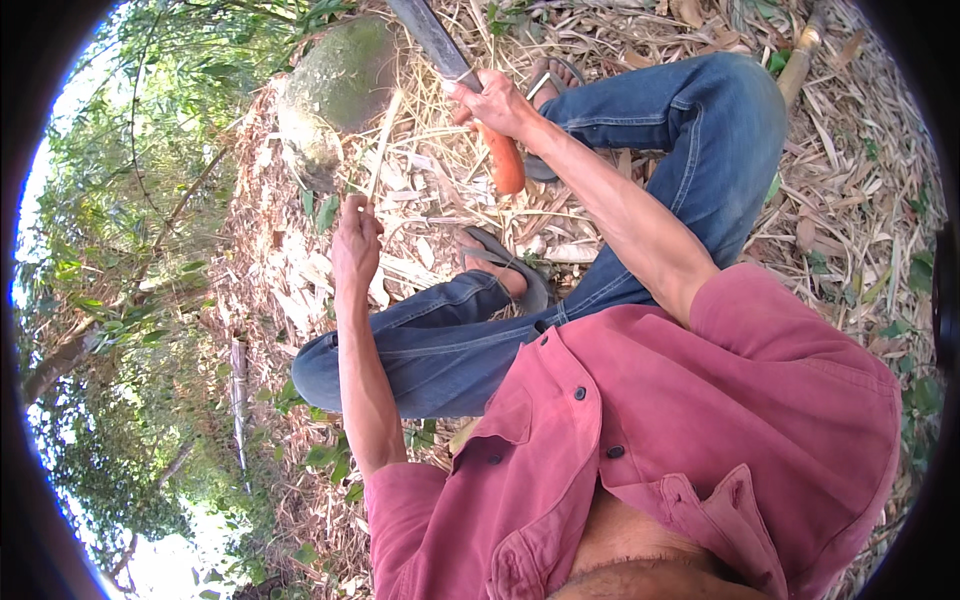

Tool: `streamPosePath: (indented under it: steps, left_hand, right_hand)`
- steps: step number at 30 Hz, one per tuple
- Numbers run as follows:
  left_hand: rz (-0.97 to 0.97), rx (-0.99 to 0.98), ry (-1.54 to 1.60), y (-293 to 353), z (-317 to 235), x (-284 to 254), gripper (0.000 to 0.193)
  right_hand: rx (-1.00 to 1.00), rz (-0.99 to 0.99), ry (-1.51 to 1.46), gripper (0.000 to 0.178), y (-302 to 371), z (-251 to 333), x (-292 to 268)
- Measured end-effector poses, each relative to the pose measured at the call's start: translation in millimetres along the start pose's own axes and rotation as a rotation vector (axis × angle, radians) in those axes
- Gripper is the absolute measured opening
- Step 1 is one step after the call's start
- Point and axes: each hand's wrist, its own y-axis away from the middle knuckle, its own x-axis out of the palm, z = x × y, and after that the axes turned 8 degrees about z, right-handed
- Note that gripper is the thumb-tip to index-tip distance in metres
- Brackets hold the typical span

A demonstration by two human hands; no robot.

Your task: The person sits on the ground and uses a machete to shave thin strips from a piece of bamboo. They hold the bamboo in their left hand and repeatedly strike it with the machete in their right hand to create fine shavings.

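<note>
The left hand (357, 240) is closing its curled fingers around the near end of a slender pale strip (386, 140), which is pointing away toward the mossy boulder (345, 80) on the far left; the right hand (495, 105), farther off and to the right, is gripping a machete (437, 42) where its orange handle (507, 165) is meeting the dark blade, the fingers wrapping firmly round it and the handle's butt sticking out on the near side; the blade is slanting away to the far left and is showing apart from the strip; the person is sitting with knees spread in blue jeans (690, 130), and the sandalled feet are resting on ground covered with dry leaf litter (840, 190); judging by the thin pale shavings (430, 150) lying between the feet, the cutting is already well under way; the strip is looking narrow and separate, so the splitting of this piece is seemingly done; whether its edges are needing more trimming, and how many pieces are remaining, I cannot tell.
</note>
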Motion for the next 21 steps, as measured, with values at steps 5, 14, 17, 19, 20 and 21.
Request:
streamPosePath:
  steps: [5,14,17,19,20,21]
  left_hand:
    - [0.02,-0.051,0.973,6,-25,-11,0.025]
    - [0.174,-0.045,1.254,-1,-53,-22,0.032]
    - [0.15,-0.052,1.306,3,-57,-25,0.023]
    - [0.114,-0.081,1.334,4,-56,-21,0.015]
    - [0.097,-0.095,1.348,4,-57,-20,0.012]
    - [0.075,-0.12,1.359,6,-62,-20,0.009]
  right_hand:
    - [-0.272,-0.092,0.756,0.036,5,26,4]
    - [-0.427,0.169,0.909,0.017,9,42,45]
    - [-0.489,0.266,1.028,0.013,8,50,48]
    - [-0.564,0.32,1.095,0.012,1,46,49]
    - [-0.602,0.347,1.128,0.011,-3,43,50]
    - [-0.61,0.368,1.145,0.011,-5,41,51]
